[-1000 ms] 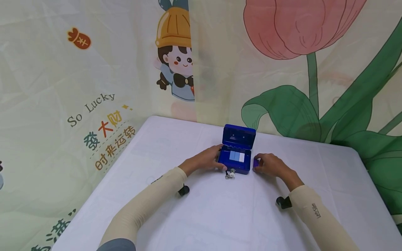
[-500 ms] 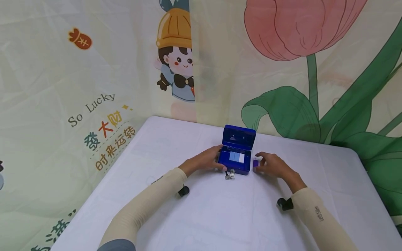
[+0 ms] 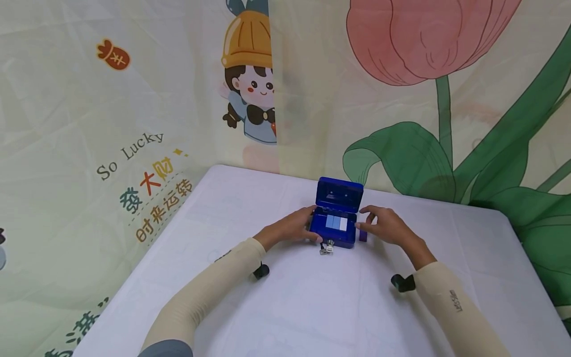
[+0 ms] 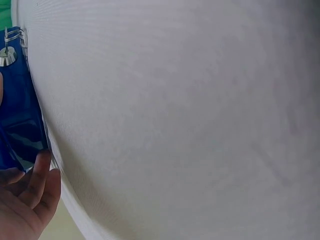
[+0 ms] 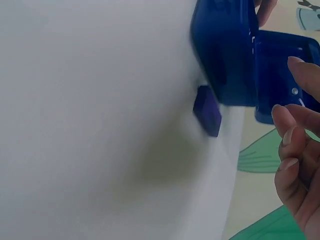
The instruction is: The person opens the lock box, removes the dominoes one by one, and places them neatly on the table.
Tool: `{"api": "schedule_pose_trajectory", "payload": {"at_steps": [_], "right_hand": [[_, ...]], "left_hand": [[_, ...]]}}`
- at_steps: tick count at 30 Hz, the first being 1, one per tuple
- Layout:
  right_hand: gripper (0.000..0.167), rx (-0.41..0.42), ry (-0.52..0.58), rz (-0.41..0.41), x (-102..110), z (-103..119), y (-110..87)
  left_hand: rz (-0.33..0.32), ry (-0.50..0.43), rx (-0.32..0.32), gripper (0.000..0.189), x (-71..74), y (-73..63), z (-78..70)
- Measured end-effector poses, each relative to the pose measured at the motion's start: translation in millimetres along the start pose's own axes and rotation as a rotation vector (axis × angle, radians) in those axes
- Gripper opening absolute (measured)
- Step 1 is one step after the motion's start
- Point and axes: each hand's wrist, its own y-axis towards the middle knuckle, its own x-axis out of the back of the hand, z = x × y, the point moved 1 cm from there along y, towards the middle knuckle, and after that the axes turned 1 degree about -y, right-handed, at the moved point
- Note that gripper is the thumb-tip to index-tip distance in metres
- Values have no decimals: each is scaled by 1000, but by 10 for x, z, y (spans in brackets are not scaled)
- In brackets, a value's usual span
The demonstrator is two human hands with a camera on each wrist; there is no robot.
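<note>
A small blue cash box stands on the white table with its lid raised. Light blue and white flat pieces lie side by side in it. My left hand grips the box's left side, thumb at the front corner; in the left wrist view its fingers touch the blue wall. Beside the box's right wall, a purple block rests on the table, also seen lying apart from my fingers as a purple block in the right wrist view. Above it hovers my right hand, thumb and forefinger spread, holding nothing.
Keys hang from the lock at the box's front. The white cloth-covered table meets a printed curtain behind the box. A small black camera sits below the right wrist, another black camera below the left.
My right hand has come off the purple block and risen up and slightly toward the box. The block stays by the box's right wall. My left hand keeps its place.
</note>
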Motion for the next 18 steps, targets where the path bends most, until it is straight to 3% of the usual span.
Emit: {"api": "schedule_pose_trajectory", "payload": {"at_steps": [18], "right_hand": [[55,35,-80,72,-164,434,220]], "left_hand": [[11,-31,15,108,10,-4,-10]]}}
